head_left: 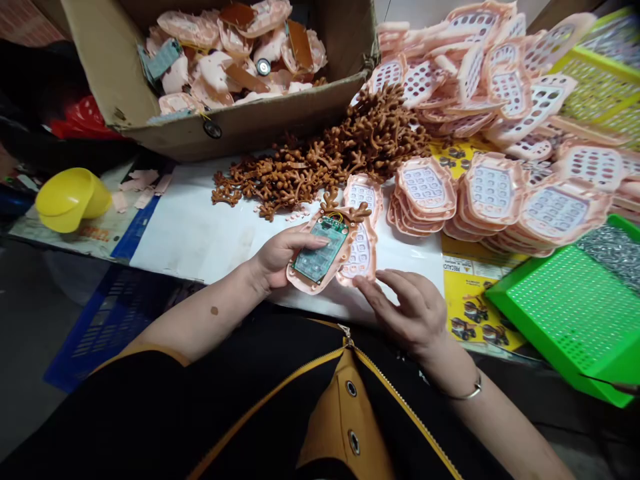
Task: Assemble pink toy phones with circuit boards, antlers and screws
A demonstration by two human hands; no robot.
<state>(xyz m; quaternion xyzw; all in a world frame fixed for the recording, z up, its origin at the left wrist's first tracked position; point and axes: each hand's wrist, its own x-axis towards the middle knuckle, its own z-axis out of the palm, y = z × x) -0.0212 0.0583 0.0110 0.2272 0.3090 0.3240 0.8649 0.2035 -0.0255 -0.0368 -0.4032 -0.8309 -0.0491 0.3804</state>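
Observation:
My left hand [284, 255] grips a pink plastic shell [313, 288], with the thumb across a green circuit board [325, 250] lying in it. Thin yellow wires arc at the board's top end. A pair of brown antler pieces [360, 212] sticks out from the shell's top. Close on the right is a pink keypad shell [361, 253], partly behind the held one. My right hand [407, 307] has its fingers apart, with fingertips at that keypad shell's lower edge. Another keypad shell [363, 193] lies just beyond it.
A heap of brown antlers [320, 160] lies behind my hands. Stacked keypad shells [425, 190] and a pile of perforated pink shells [470, 73] are at right. A cardboard box [240, 127] of parts, yellow bowl [70, 200] and green basket [565, 313] of small metal pieces surround the work area.

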